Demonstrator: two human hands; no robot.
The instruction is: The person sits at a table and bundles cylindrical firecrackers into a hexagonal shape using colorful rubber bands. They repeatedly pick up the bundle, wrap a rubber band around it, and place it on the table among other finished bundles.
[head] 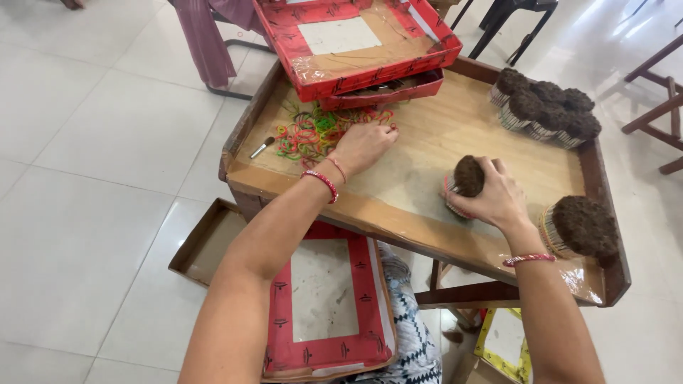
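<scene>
Coloured rubber bands (313,133) under left hand (364,144); right hand (491,195) grips bundle (466,181).

The lower part of the brown-topped bundle (466,186) is covered by the right hand (493,195), whose fingers (455,204) are partly lost behind it, and the fingertips of the left hand (364,144) are merged with the heap of coloured rubber bands (313,133), so whether a band is pinched cannot be told. The stacked red trays (356,43) and the grey chair (498,18) are cut off by the top edge. The small metal tool (262,148) on the worktop (427,128) is too small to be identified.
</scene>
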